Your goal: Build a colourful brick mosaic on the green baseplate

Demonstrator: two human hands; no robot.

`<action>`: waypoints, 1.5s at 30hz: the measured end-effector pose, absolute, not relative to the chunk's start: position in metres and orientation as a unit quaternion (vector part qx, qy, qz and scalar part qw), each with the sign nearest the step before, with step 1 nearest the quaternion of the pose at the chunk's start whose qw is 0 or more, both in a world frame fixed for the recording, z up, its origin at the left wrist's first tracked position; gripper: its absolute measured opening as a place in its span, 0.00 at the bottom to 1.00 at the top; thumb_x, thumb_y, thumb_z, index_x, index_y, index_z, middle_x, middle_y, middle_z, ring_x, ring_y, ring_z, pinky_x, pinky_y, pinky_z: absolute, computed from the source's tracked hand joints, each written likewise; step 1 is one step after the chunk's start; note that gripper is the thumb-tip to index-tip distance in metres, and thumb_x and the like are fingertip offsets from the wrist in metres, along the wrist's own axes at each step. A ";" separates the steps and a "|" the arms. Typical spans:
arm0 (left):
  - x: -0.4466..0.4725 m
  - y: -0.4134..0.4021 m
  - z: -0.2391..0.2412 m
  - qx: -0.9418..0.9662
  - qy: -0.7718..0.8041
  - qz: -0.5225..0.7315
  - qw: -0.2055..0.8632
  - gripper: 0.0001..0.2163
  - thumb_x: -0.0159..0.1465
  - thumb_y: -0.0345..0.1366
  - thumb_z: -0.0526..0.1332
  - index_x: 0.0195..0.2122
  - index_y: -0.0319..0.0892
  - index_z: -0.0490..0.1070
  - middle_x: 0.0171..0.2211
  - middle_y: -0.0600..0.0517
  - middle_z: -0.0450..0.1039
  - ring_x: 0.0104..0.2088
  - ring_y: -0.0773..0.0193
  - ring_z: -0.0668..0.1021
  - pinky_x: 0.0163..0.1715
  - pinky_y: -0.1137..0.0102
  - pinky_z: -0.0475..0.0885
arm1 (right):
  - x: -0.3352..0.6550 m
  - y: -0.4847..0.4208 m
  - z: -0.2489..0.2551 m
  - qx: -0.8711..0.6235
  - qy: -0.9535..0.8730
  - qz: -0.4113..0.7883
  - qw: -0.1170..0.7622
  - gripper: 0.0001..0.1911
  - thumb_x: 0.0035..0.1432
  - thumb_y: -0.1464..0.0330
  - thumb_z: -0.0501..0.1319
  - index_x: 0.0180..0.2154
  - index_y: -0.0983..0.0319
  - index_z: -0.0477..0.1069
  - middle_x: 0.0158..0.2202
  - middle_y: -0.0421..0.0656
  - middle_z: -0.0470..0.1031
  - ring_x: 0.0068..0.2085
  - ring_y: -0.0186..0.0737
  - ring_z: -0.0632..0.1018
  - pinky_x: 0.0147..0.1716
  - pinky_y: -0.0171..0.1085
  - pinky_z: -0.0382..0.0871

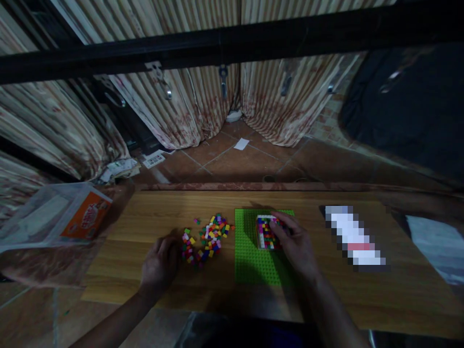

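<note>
On the wooden table (362,295) lies a green studded baseplate (250,263). A small box-shaped toy-brick structure (265,233) of many colours, with a pale rim, stands on it. My right hand (299,244) grips that structure from the right, its fingers at the far side and top, hiding its right part. Left of the baseplate, loose coloured toy bricks (210,241) lie in a curved, scattered pile. At the pile's left edge rests my left hand (161,261), with its fingers curled closed. Whatever those fingers may hold is hidden.
A clear plastic bag or box with an orange label (85,217) sits beyond the table's left end. A pixelated object (355,237) lies on the table's right side. Striped curtains (203,104) hang behind, and a dark horizontal bar (232,46) crosses the upper view.
</note>
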State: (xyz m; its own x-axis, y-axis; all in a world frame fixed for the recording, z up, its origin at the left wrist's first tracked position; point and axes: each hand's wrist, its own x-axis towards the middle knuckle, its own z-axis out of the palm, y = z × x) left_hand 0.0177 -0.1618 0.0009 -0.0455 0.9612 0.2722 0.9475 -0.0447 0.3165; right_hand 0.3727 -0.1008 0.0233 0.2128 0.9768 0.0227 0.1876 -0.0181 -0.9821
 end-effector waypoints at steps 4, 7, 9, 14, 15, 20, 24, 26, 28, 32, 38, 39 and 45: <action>0.022 -0.164 0.006 0.676 0.699 0.231 0.037 0.09 0.66 0.39 0.50 0.40 0.45 0.69 0.39 0.50 0.72 0.39 0.62 0.77 0.39 0.68 0.72 | 0.371 -0.109 0.027 -0.617 -0.545 0.283 0.493 0.18 0.57 0.56 0.62 0.46 0.57 0.76 0.52 0.47 0.71 0.52 0.47 0.72 0.52 0.50 0.68; 0.025 -0.165 0.008 0.664 0.707 0.240 0.036 0.09 0.65 0.38 0.51 0.39 0.45 0.68 0.38 0.50 0.72 0.38 0.62 0.76 0.39 0.68 0.72 | 0.360 -0.120 0.040 -0.612 -0.596 0.146 0.499 0.14 0.60 0.60 0.60 0.46 0.57 0.76 0.53 0.47 0.69 0.53 0.47 0.71 0.52 0.50 0.68; 0.025 -0.165 0.008 0.663 0.708 0.240 0.037 0.08 0.65 0.38 0.51 0.38 0.45 0.68 0.38 0.50 0.72 0.37 0.62 0.76 0.38 0.68 0.72 | 0.345 -0.131 0.050 -0.578 -0.633 0.094 0.506 0.11 0.61 0.64 0.59 0.45 0.55 0.76 0.51 0.46 0.71 0.51 0.46 0.73 0.51 0.49 0.68; 0.023 -0.165 0.007 0.656 0.718 0.228 0.051 0.09 0.65 0.39 0.51 0.39 0.45 0.69 0.38 0.50 0.72 0.38 0.63 0.77 0.38 0.69 0.72 | 0.292 -0.165 0.050 -0.495 -0.734 0.164 0.435 0.10 0.63 0.72 0.57 0.41 0.55 0.75 0.40 0.43 0.77 0.42 0.42 0.75 0.42 0.43 0.69; 0.023 -0.165 0.007 0.655 0.719 0.227 0.052 0.09 0.65 0.39 0.51 0.39 0.45 0.69 0.38 0.50 0.72 0.37 0.63 0.77 0.38 0.69 0.72 | 0.282 -0.171 0.045 -0.497 -0.736 0.174 0.426 0.10 0.63 0.72 0.57 0.39 0.56 0.75 0.38 0.43 0.77 0.40 0.41 0.75 0.40 0.43 0.69; 0.025 -0.166 0.009 0.654 0.719 0.230 0.052 0.09 0.65 0.39 0.51 0.39 0.45 0.69 0.39 0.50 0.72 0.38 0.62 0.77 0.37 0.69 0.72 | 0.258 -0.188 0.020 -0.495 -0.744 0.171 0.416 0.09 0.63 0.74 0.56 0.36 0.59 0.75 0.35 0.44 0.77 0.37 0.42 0.75 0.39 0.43 0.67; 0.024 -0.166 0.008 0.653 0.719 0.230 0.052 0.09 0.65 0.39 0.51 0.39 0.45 0.69 0.39 0.50 0.72 0.38 0.62 0.77 0.37 0.68 0.72 | 0.258 -0.189 0.016 -0.492 -0.748 0.167 0.414 0.09 0.63 0.74 0.56 0.35 0.59 0.74 0.33 0.44 0.76 0.36 0.42 0.75 0.38 0.42 0.66; 0.023 -0.166 0.006 0.653 0.720 0.230 0.046 0.08 0.65 0.38 0.52 0.39 0.45 0.69 0.39 0.50 0.72 0.38 0.62 0.77 0.38 0.69 0.72 | 0.258 -0.190 0.016 -0.490 -0.749 0.168 0.413 0.10 0.63 0.74 0.56 0.35 0.59 0.74 0.32 0.43 0.76 0.35 0.41 0.74 0.37 0.41 0.65; 0.023 -0.166 0.005 0.655 0.717 0.234 0.042 0.08 0.65 0.38 0.52 0.39 0.45 0.69 0.39 0.50 0.72 0.38 0.62 0.77 0.38 0.69 0.72 | 0.256 -0.191 0.015 -0.486 -0.754 0.170 0.408 0.10 0.63 0.74 0.56 0.35 0.59 0.74 0.31 0.43 0.75 0.35 0.41 0.74 0.37 0.41 0.65; 0.023 -0.166 0.006 0.660 0.710 0.240 0.054 0.07 0.65 0.38 0.52 0.38 0.45 0.68 0.38 0.49 0.72 0.38 0.62 0.77 0.39 0.68 0.72 | 0.253 -0.189 0.015 -0.480 -0.764 0.176 0.395 0.09 0.64 0.73 0.56 0.37 0.59 0.75 0.33 0.43 0.75 0.37 0.41 0.74 0.39 0.41 0.65; 0.023 -0.166 0.006 0.655 0.715 0.237 0.053 0.08 0.65 0.37 0.52 0.39 0.45 0.68 0.38 0.50 0.72 0.38 0.62 0.77 0.39 0.68 0.72 | 0.242 -0.165 0.013 -0.481 -0.785 0.113 0.373 0.07 0.62 0.71 0.59 0.38 0.57 0.76 0.40 0.46 0.75 0.42 0.45 0.73 0.42 0.44 0.66; 0.023 -0.166 0.005 0.655 0.716 0.238 0.051 0.07 0.65 0.37 0.52 0.39 0.45 0.69 0.38 0.50 0.72 0.38 0.62 0.77 0.39 0.68 0.72 | 0.239 -0.162 0.011 -0.483 -0.791 0.104 0.362 0.06 0.61 0.70 0.60 0.37 0.57 0.76 0.42 0.46 0.75 0.44 0.47 0.72 0.42 0.45 0.66; 0.023 -0.166 0.004 0.656 0.712 0.245 0.044 0.08 0.65 0.38 0.53 0.39 0.45 0.69 0.38 0.51 0.72 0.37 0.63 0.77 0.39 0.69 0.72 | 0.230 -0.154 0.004 -0.484 -0.813 0.108 0.303 0.06 0.58 0.70 0.63 0.39 0.56 0.76 0.51 0.48 0.71 0.48 0.50 0.70 0.44 0.48 0.67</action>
State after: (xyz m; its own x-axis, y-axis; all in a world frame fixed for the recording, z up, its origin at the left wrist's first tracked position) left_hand 0.0226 -0.1656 0.0045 -0.1350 0.9563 0.2594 0.9136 0.0187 0.4063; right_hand 0.2300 -0.1543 0.0036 -0.3469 0.8536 0.3886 0.7223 0.5074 -0.4699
